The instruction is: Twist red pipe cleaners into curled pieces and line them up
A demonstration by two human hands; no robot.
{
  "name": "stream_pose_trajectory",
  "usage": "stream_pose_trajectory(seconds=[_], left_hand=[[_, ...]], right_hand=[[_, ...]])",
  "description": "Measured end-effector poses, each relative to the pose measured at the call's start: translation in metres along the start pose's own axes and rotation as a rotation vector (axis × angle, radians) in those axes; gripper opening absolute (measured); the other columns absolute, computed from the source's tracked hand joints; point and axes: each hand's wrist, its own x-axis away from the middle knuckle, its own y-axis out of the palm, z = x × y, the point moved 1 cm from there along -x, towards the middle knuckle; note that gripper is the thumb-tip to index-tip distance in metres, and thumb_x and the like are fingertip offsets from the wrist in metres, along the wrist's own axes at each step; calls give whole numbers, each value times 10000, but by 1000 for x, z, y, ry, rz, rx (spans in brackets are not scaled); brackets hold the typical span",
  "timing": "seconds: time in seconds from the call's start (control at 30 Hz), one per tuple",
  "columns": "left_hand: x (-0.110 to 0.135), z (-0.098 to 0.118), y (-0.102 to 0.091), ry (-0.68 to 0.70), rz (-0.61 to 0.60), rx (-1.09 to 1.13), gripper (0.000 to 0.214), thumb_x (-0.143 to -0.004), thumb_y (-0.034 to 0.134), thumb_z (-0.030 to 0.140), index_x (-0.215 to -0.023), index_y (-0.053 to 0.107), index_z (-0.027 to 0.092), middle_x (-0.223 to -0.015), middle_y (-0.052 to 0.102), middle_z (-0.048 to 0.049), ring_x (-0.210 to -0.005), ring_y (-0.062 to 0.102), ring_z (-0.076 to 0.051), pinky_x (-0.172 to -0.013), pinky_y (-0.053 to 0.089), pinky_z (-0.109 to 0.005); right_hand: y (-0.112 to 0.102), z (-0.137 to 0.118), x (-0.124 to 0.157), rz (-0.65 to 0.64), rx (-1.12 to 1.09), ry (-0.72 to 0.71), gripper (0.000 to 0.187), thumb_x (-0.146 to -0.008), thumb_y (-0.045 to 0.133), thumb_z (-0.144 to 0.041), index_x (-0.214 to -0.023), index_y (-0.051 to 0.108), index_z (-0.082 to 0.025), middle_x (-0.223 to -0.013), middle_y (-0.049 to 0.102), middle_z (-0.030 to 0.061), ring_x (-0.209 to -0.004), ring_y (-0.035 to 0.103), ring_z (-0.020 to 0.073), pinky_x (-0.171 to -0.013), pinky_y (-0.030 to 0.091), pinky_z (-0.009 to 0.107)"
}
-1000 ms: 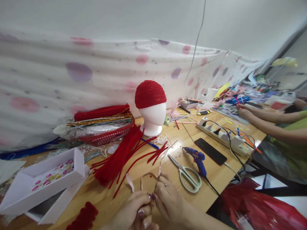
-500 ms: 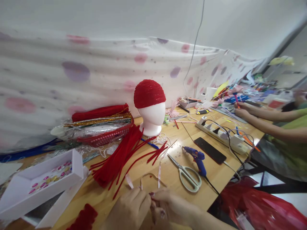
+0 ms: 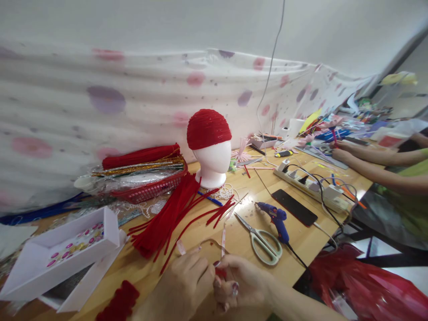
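Shows a bare left hand (image 3: 190,278) and right hand (image 3: 249,276), leading into smooth forearms (image 3: 294,298), uncovered as far as visible. Wears dark, glossy polish on a right nail (image 3: 217,263). Sparkles at another right finger (image 3: 235,289), too blurred to tell whether from ring or decorated nail.

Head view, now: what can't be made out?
All in the head view:
Red piece between left hand and right hand: mostly hidden by their fingers.
Fuzzy red piece, lower left: cut off by bottom edge.
Lower white box: inside partly hidden by upper white box.
Co-worker: cut off by right edge.
Far tabletop items: too small and blurred.
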Motion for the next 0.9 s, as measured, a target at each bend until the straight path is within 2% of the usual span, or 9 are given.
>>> stream_pose_trajectory(seconds=[0.1, 0.2, 0.3, 0.37, 0.53, 0.7, 0.9], left_hand=[[-3, 1, -2, -7, -31, -2, 337, -982, 277, 140, -820, 570, 179, -642, 581, -8, -601, 555, -168, -755, 532, -328], [-3, -3, -2, -33, -60, 48, 340, -972, 267, 135, -839, 578, 177, -668, 591, -19, -637, 573, -178, -808, 541, -362], [-5, -10, -4, -84, -73, 126, 296, -968, 295, 150, -927, 588, 169, -745, 630, -31, -714, 605, -185, -862, 534, -385], [-9, -18, -6, -121, -68, 173, 257, -963, 329, 144, -957, 584, 170, -784, 643, -36, -747, 613, -185, -834, 537, -364], [-21, -33, -17, -137, 9, 219, 223, -962, 354, 112, -951, 570, 169, -792, 640, -40, -798, 601, -186, -779, 530, -314], [-23, -33, -21, -80, -8, 211, 249, -957, 344, 117, -952, 588, 165, -817, 633, -41, -817, 583, -178, -887, 507, -357], [-16, -32, -21, 9, -20, 107, 252, -932, 377, 82, -987, 608, 166, -808, 660, -21, -780, 569, -161, -1042, 408, -444]], right_hand=[[6, -2, 6, -77, -6, -29, 202, -741, 633, -336, -717, 614, -136, -431, 361, -90, -429, 261, 90, -665, 416, 266], [11, -5, 7, -65, 35, -130, 178, -752, 669, -295, -713, 610, -131, -429, 323, -106, -426, 215, 80, -637, 399, 256], [17, -16, 7, -33, 111, -259, 142, -767, 653, -247, -715, 637, -116, -415, 321, -103, -426, 244, 82, -645, 402, 266], [23, -26, 8, -38, 132, -291, 119, -769, 633, -220, -749, 656, -105, -426, 360, -93, -436, 281, 86, -677, 412, 280], [40, -42, 12, -144, 109, -249, 210, -813, 557, -298, -807, 654, -112, -439, 376, -80, -464, 306, 102, -676, 388, 274], [48, -35, 10, -179, 76, -185, 229, -839, 548, -357, -786, 609, -143, -428, 357, -89, -454, 222, 103, -648, 358, 267], [50, -31, 8, -210, -23, -118, 211, -805, 594, -300, -679, 474, -182, -400, 274, -121, -443, 95, 90, -628, 344, 227]])
